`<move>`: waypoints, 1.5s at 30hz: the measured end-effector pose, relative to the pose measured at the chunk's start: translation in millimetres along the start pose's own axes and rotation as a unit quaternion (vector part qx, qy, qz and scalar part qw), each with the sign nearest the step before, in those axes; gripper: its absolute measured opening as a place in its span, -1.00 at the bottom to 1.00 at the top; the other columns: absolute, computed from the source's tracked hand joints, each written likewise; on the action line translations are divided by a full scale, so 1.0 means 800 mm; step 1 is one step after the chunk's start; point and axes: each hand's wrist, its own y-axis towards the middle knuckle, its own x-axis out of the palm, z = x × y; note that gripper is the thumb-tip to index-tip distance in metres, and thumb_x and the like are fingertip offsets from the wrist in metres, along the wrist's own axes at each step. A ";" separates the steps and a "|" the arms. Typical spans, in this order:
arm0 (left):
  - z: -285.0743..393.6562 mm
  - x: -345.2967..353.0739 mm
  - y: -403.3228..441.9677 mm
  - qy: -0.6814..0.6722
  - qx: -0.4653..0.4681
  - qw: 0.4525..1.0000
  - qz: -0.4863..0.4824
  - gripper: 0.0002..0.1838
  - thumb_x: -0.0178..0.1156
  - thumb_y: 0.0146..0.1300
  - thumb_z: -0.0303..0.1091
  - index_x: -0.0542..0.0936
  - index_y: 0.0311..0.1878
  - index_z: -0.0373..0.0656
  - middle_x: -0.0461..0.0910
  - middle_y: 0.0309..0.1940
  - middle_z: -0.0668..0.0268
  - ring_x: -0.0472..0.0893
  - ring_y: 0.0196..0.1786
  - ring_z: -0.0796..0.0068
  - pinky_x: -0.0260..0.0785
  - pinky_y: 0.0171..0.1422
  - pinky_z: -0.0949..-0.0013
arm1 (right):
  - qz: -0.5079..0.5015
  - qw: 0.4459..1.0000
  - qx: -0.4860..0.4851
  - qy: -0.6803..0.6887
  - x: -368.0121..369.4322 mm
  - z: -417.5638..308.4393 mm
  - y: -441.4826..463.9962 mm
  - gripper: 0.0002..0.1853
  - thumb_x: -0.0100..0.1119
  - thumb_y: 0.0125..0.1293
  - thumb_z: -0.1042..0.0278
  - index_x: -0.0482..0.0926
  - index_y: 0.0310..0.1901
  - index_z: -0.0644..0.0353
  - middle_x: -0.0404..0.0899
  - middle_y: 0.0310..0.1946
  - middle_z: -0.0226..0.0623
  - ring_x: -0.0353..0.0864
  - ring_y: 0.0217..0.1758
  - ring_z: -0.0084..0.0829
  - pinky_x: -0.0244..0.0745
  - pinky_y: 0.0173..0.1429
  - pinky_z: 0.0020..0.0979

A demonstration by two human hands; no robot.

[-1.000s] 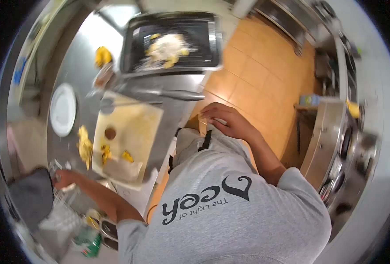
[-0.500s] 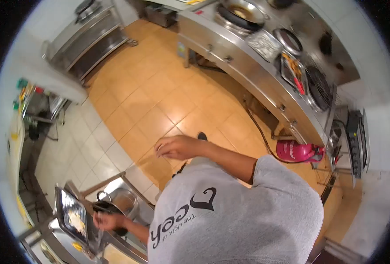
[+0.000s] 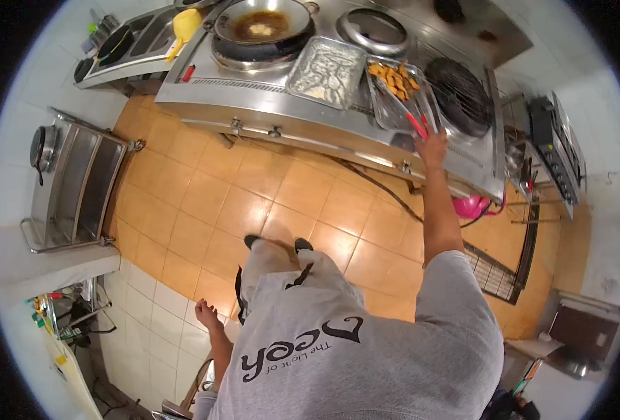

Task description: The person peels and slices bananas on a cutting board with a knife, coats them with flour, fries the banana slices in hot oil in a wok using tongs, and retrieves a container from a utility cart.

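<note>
My right hand (image 3: 432, 145) is closed around the red handle of a pair of tongs (image 3: 416, 124) at the stove's front edge. The metal end of the tongs lies over a tray (image 3: 387, 112) with orange-brown fried pieces (image 3: 394, 80) at its far side. My left hand (image 3: 207, 313) hangs low at my side over the floor, fingers slightly apart and holding nothing. Left of the fried pieces sits a second metal tray (image 3: 327, 72) with whitish residue. Further left, a wok (image 3: 262, 24) holds brown oil with a pale piece in it.
A round pan (image 3: 373, 31) stands behind the trays, and a black grate (image 3: 458, 94) to their right. At the left are a yellow scoop (image 3: 186, 25) and a metal cart (image 3: 79, 182). Something pink (image 3: 471, 206) is below the stove front.
The view has swung from the worktable to the stove. My right hand, empty half a second ago, has reached forward and taken hold of the tongs. My left hand has come away from the worktable side.
</note>
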 end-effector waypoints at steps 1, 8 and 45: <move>0.002 0.003 0.014 0.005 -0.007 1.000 0.002 -0.85 0.17 0.28 -0.23 0.44 -0.20 -0.01 0.44 -0.35 0.45 0.40 -0.36 0.56 0.27 -0.32 0.45 | -0.025 0.999 -0.015 -0.020 0.008 0.008 0.010 -0.52 0.21 0.20 0.06 0.48 0.16 -0.09 0.30 0.20 -0.01 0.34 0.22 0.00 0.29 0.26 0.01; 0.060 0.063 0.134 0.062 -0.028 0.998 -0.007 -0.89 0.14 0.26 -0.26 0.42 -0.28 0.00 0.38 -0.46 0.48 0.35 -0.49 0.62 0.20 -0.47 0.52 | -0.048 0.998 -0.043 0.016 0.027 0.016 0.037 -0.63 0.09 0.29 0.25 0.49 0.12 0.11 0.52 -0.08 -0.04 0.50 0.01 0.04 0.39 0.11 -0.03; 0.176 0.337 0.285 0.096 -0.051 0.992 -0.061 -0.87 0.13 0.21 -0.27 0.45 -0.25 -0.06 0.43 -0.43 0.43 0.45 -0.42 0.53 0.26 -0.49 0.46 | -0.256 0.811 0.073 0.521 -0.008 -0.480 0.274 -0.68 -0.06 0.37 0.11 0.51 -0.35 0.19 0.37 -0.64 -0.52 0.28 -0.74 -0.66 0.14 -0.64 -0.56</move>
